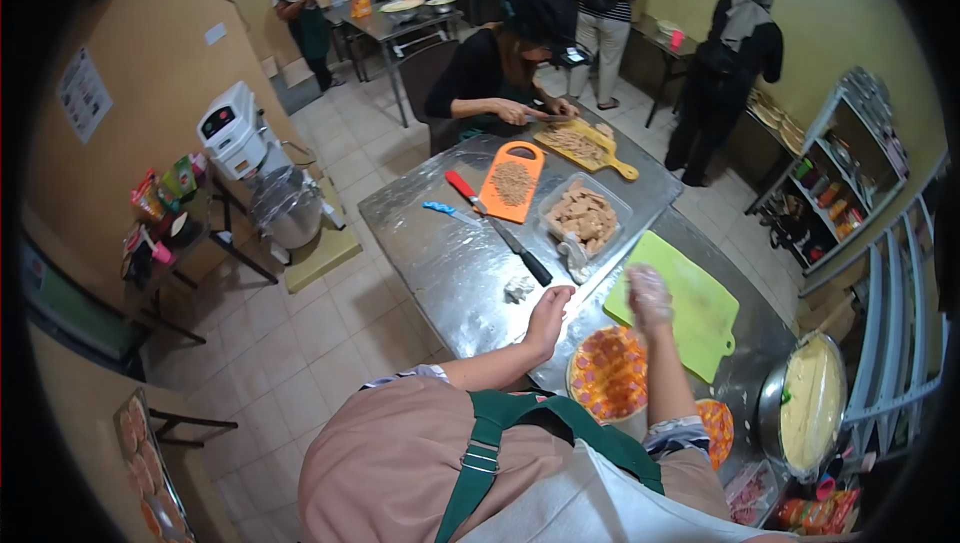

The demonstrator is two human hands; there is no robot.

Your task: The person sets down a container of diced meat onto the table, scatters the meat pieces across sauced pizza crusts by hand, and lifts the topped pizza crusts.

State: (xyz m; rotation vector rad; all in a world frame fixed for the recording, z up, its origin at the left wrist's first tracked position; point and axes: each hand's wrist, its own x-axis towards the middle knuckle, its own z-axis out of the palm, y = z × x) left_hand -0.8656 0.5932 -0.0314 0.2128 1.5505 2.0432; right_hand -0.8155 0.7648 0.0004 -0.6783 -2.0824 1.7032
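Note:
My left hand (550, 315) is over the near edge of the metal table, close to a crumpled white wrapper (518, 289) and a black-handled knife (522, 255). Its fingers look held together; whether anything is between them is too small to tell. My right hand (649, 295), in a clear plastic glove, is over the left part of the green cutting board (690, 313); its fingers are blurred. Just below, between my arms, lies a round pizza (609, 373) with orange sauce and sliced toppings. A clear tub of light brown pieces (582, 218) stands beyond the hands.
Across the table a co-worker (500, 83) cuts strips on a yellow board (575, 143). An orange board (512, 183) and red-handled knife (462, 186) lie nearby. At right are a second pizza (714, 431) and a large metal bowl (812, 405).

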